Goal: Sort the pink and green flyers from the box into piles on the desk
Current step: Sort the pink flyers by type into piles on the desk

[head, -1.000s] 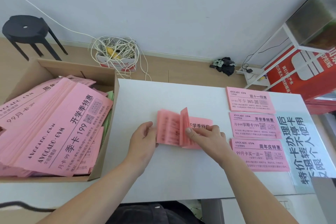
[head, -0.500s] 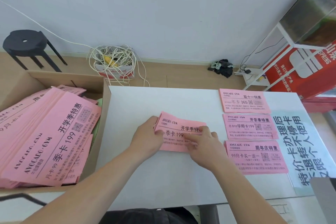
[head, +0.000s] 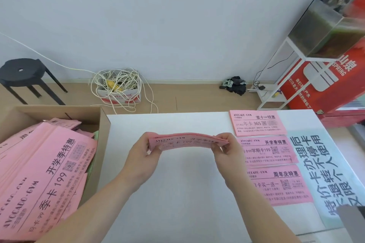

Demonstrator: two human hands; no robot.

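Note:
A thin stack of pink flyers (head: 187, 141) is lifted off the white desk (head: 177, 193), seen nearly edge-on. My left hand (head: 141, 151) grips its left end and my right hand (head: 225, 149) grips its right end. At the left, a cardboard box (head: 103, 124) holds several pink flyers (head: 49, 169), with a sliver of green flyers (head: 96, 134) showing at its right wall. Three pink flyer piles lie in a column on the desk's right: the far one (head: 256, 123), the middle one (head: 268, 151) and the near one (head: 282, 183).
A pale printed sign (head: 324, 173) lies at the desk's right edge. Beyond the desk on the floor are a black stool (head: 21, 73), a box of tangled white cable (head: 118, 87), dark cloth (head: 235, 85), and a white rack (head: 300, 57) with red packs (head: 324, 83).
The pink stack, pressed flat on the desk by both hands half a second ago, is now raised off it, held at each end. The view has tilted upward.

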